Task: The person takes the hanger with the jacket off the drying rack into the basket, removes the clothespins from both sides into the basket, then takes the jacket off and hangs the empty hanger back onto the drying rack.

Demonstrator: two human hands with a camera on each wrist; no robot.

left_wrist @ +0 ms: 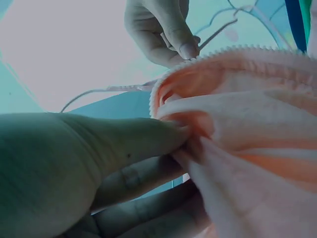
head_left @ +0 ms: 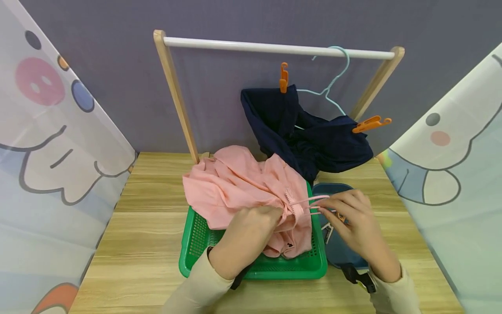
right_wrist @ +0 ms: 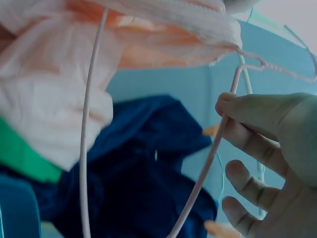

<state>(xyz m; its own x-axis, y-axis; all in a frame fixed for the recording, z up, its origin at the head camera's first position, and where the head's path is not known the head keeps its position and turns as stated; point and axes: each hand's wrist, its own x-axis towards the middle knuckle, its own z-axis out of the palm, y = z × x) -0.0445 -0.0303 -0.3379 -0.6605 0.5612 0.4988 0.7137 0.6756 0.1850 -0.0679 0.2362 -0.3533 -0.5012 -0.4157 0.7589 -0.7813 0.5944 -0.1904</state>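
A pink garment [head_left: 235, 183] with a toothed, zipper-like trim [left_wrist: 228, 51] along one opening lies bunched over a green basket [head_left: 286, 274]. My left hand [head_left: 247, 229] pinches the cloth beside that opening between thumb and fingers. To its right, my right hand [head_left: 354, 220] pinches one arm of a pink wire hanger [right_wrist: 200, 183]. Part of the hanger reaches into the garment's opening, where the cloth hides it. In the right wrist view the thumb and index finger meet on the wire, while the other fingers are bent away from it.
Behind the basket, dark navy clothing [head_left: 282, 113] hangs on a light blue hanger [head_left: 347, 61] from a white rail [head_left: 243, 46], with orange clips [head_left: 284, 78] on it. Right of the basket, a blue bin [head_left: 341, 253] holds small clips. Printed curtains flank the wooden table [head_left: 129, 244].
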